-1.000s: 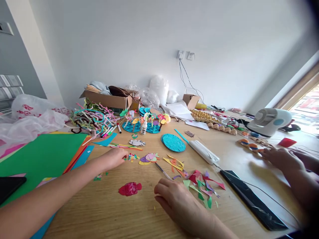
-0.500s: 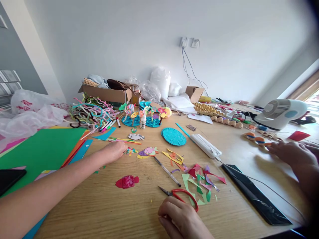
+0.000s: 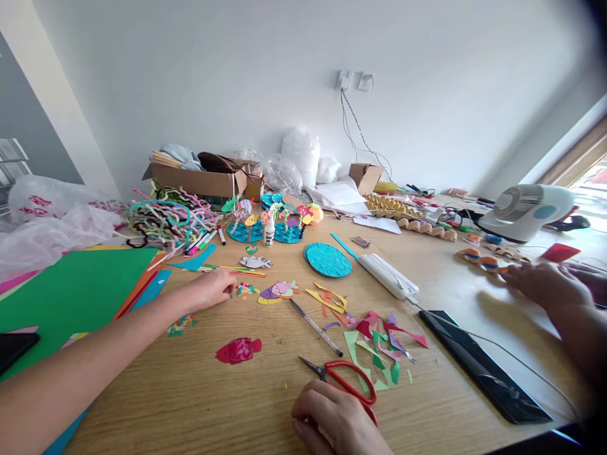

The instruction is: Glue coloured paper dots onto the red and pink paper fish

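My left hand [image 3: 212,290] lies on the wooden table [image 3: 199,398], arm stretched forward, its fingers drawn together at a small heap of coloured paper bits [image 3: 245,291]. Whether it pinches a bit is not visible. My right hand [image 3: 332,422] rests curled at the near edge, beside the handles of red scissors [image 3: 348,383] that lie flat on the table. A red paper fish [image 3: 237,349] lies between my hands. Beyond it are a purple and yellow paper fish [image 3: 277,291] and a thin pen [image 3: 315,327].
Paper scraps [image 3: 379,344] lie right of the scissors, with a black slab [image 3: 484,373] and a white power strip [image 3: 389,276] further right. Another person's hands [image 3: 550,291] work at the right, near a fan [image 3: 524,212]. Coloured sheets [image 3: 76,284] lie left, pipe cleaners [image 3: 171,218] and a box [image 3: 199,180] behind.
My right hand has pulled back toward me and uncovered the red scissors, which now lie free. My left hand has stayed at the paper bits, drawn back slightly.
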The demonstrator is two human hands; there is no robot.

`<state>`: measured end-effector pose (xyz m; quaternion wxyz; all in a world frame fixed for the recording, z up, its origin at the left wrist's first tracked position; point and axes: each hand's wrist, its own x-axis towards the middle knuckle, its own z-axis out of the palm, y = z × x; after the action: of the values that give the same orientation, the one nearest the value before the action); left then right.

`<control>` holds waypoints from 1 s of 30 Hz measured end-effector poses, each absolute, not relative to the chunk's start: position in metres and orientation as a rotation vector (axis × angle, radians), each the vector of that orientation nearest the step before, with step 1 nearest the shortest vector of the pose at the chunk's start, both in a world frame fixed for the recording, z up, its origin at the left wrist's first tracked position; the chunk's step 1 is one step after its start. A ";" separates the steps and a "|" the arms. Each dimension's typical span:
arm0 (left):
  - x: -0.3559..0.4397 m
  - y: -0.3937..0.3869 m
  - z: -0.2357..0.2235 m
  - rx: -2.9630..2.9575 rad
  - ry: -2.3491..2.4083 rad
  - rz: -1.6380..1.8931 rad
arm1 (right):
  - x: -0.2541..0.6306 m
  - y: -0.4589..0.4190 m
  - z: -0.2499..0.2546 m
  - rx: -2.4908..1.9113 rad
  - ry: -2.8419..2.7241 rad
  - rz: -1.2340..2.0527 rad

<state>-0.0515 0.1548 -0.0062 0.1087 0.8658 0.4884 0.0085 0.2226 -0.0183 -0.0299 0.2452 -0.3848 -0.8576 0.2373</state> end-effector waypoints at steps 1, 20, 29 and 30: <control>-0.052 0.155 -0.008 2.549 1.426 0.041 | 0.222 -0.018 -0.034 -1.052 -2.325 0.639; -0.052 0.134 0.006 1.998 1.311 0.416 | 0.198 -0.002 -0.003 -1.286 -1.953 0.909; -0.033 0.090 0.029 1.828 1.192 0.599 | 0.153 0.054 0.009 -1.300 -1.608 1.287; -0.032 0.086 0.030 1.831 1.186 0.610 | 0.149 0.057 0.008 -1.305 -1.624 1.259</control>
<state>-0.0325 0.0865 0.0304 0.4241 0.7320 0.4742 0.2439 0.1486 0.0568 0.0085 0.3461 -0.5028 -0.6260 0.4853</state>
